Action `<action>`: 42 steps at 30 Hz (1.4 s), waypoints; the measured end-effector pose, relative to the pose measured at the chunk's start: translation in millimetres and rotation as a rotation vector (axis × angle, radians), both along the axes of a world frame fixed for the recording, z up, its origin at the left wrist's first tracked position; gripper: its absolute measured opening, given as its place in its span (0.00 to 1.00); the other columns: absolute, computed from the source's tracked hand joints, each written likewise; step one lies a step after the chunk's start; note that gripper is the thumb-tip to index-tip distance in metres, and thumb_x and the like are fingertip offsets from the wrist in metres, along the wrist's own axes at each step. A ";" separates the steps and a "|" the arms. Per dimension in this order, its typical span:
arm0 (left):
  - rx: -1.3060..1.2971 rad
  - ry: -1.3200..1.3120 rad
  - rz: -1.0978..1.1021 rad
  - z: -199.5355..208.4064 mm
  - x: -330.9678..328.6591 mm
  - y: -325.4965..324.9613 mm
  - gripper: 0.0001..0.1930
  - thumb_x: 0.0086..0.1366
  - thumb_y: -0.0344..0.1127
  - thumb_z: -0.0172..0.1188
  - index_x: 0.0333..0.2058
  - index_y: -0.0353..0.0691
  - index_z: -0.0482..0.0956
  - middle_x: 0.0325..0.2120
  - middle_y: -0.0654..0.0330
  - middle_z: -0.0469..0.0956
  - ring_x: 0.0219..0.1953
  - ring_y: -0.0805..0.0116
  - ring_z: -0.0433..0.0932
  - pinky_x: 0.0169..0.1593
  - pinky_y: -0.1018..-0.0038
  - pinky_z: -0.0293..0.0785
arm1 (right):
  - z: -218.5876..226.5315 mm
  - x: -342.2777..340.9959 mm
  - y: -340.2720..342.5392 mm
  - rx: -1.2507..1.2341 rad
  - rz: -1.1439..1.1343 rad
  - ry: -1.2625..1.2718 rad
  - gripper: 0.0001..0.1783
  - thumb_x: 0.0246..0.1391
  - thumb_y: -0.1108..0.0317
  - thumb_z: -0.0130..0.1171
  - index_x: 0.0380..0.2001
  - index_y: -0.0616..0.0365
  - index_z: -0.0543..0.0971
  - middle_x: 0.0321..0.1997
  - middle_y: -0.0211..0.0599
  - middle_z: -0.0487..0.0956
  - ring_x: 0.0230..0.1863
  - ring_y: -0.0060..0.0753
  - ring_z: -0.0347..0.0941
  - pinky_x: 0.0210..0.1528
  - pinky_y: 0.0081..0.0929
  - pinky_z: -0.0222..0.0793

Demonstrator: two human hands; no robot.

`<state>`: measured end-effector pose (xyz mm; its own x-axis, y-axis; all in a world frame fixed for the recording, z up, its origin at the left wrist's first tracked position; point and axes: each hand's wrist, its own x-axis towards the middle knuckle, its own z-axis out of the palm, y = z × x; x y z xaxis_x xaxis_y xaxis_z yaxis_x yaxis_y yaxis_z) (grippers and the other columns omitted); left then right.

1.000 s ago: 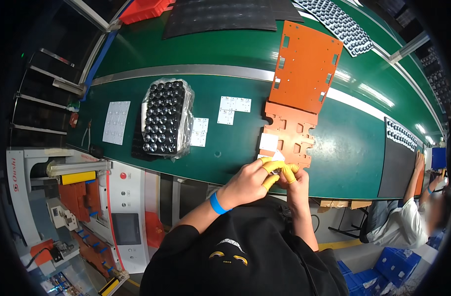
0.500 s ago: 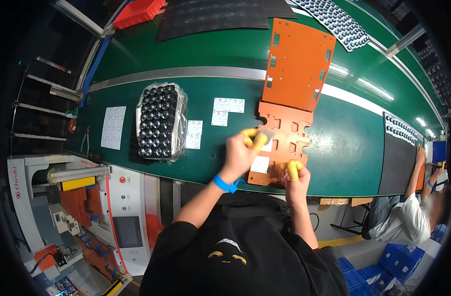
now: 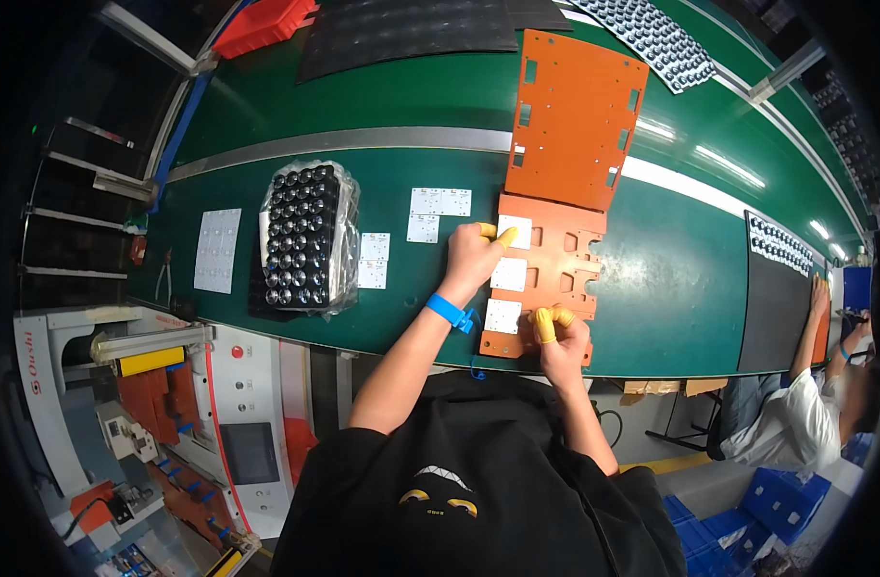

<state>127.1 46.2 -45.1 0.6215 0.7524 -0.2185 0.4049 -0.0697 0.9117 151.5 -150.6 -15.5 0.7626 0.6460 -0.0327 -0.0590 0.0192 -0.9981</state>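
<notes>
My left hand [image 3: 476, 256], with yellow finger covers and a blue wristband, grips the left edge of a small white square circuit board [image 3: 519, 231]. That board lies at the far left of the orange fixture's lower plate [image 3: 555, 252]. Two more white boards, a middle one [image 3: 508, 274] and a near one [image 3: 502, 315], sit below it in a column. By the near board, my right hand [image 3: 563, 348] is closed over the plate, its yellow-covered fingertips together; whatever they hold is hidden. The fixture's orange lid [image 3: 575, 120] lies folded back, away from me.
Loose white boards [image 3: 440, 202] lie left of the fixture, near a bagged tray of black domed parts [image 3: 303, 236]. Farther left are a white board sheet [image 3: 217, 250] and pliers [image 3: 163, 274]. A red bin [image 3: 264, 27] stands far left; a co-worker's arm [image 3: 807, 332] is at right.
My left hand has moved away from me along the plate, and the board it held raised now lies in the far-left position. My right hand has shifted slightly left, staying closed.
</notes>
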 end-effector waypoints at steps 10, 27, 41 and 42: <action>0.159 0.009 0.003 -10.5 1.8 -1.4 0.17 0.57 0.41 0.69 0.31 0.27 0.81 0.16 0.54 0.78 0.19 0.71 0.76 0.24 0.72 0.70 | -12.4 0.9 1.9 -0.078 0.020 -0.157 0.12 0.62 0.69 0.57 0.26 0.63 0.77 0.19 0.22 0.71 0.19 0.12 0.63 0.21 0.14 0.56; 0.119 -0.066 -0.047 -5.1 -40.5 -20.7 0.24 0.56 0.46 0.69 0.40 0.27 0.79 0.21 0.52 0.80 0.23 0.63 0.80 0.29 0.68 0.74 | -11.5 3.2 2.2 -0.087 0.035 -0.003 0.09 0.63 0.68 0.57 0.31 0.62 0.77 0.20 0.20 0.70 0.19 0.10 0.60 0.21 0.12 0.52; 0.928 0.299 0.062 18.9 -77.1 -19.2 0.26 0.62 0.40 0.60 0.53 0.28 0.69 0.55 0.44 0.67 0.65 0.44 0.56 0.61 0.51 0.60 | -4.5 2.8 2.0 -0.119 0.070 0.003 0.09 0.63 0.69 0.56 0.32 0.64 0.78 0.20 0.20 0.70 0.20 0.10 0.61 0.22 0.12 0.54; 0.930 0.299 0.068 15.1 -85.2 -21.6 0.26 0.62 0.40 0.60 0.53 0.28 0.69 0.55 0.44 0.67 0.65 0.44 0.56 0.61 0.51 0.60 | -3.5 3.1 3.3 -0.143 0.054 0.008 0.10 0.62 0.68 0.57 0.30 0.65 0.78 0.20 0.21 0.71 0.20 0.11 0.62 0.22 0.14 0.57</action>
